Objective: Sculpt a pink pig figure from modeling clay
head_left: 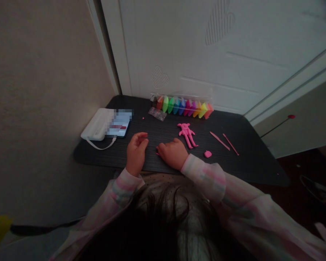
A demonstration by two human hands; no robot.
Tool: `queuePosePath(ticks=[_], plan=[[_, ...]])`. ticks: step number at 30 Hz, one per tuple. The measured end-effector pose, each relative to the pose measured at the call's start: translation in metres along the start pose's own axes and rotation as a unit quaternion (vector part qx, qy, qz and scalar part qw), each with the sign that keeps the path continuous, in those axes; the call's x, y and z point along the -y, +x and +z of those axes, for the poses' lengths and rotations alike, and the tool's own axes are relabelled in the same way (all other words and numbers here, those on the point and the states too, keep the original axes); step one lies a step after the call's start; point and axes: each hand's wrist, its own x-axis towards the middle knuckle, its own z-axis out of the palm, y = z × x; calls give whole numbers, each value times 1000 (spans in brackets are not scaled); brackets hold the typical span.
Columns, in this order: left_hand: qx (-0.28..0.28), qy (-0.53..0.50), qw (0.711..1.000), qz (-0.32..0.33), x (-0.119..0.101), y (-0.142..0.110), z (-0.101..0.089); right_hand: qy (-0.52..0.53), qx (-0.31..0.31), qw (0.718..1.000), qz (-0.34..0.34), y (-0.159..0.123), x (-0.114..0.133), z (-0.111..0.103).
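My left hand [136, 153] is held over the front of the dark table, its fingers loosely curved and the thumb a little apart from them; I see nothing in it. To its right, my right hand [174, 153] rests low on the tabletop with the fingers curled down. A small bit of pink clay [157, 154] shows at its fingertips, mostly covered. Just beyond that hand lies a flat pink clay figure [187, 135] with ears, arms and long legs. A rounded lump of pink clay [208, 154] sits to the right of the hand.
Two pink modelling tools [220, 141] lie at the right. Along the back stands a row of coloured clay packs [183, 107], a small clear bag [157, 114] before it. A white power bank [99, 124] with cable and a phone [121, 123] occupy the left. A white door rises behind.
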Motion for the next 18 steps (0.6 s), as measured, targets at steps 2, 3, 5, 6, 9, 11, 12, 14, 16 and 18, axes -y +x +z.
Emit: queuePosePath(ticks=[2, 3, 5, 6, 9, 11, 12, 14, 16, 18], plan=[[-1, -2, 1000, 0, -1, 0, 0, 11, 1, 1000, -22, -2, 3, -3], [-2, -1, 1000, -3, -1, 0, 0, 16, 2, 1000, -15, -2, 3, -5], [-1, 2, 1000, -11, -2, 0, 0, 29, 3, 999, 22, -1, -2, -10], [1, 3, 1000, -13, -2, 0, 0, 41, 2, 998, 48, 1, -6, -12], [6, 5, 1000, -10, -2, 0, 0, 95, 7, 990, 99, 5, -16, -18], [6, 3, 1000, -9, -2, 0, -1, 108, 25, 989, 102, 4, -18, -19], [5, 3, 1000, -10, -2, -1, -1, 101, 36, 990, 94, 3, -17, -19], [4, 6, 1000, -14, -2, -1, -1, 77, 56, 993, 76, 0, -15, -18], [4, 8, 1000, -16, -2, -1, -1, 66, 64, 994, 64, -4, -14, -17], [3, 9, 1000, -14, -1, 0, -1, 71, 62, 994, 59, -5, -13, -14]])
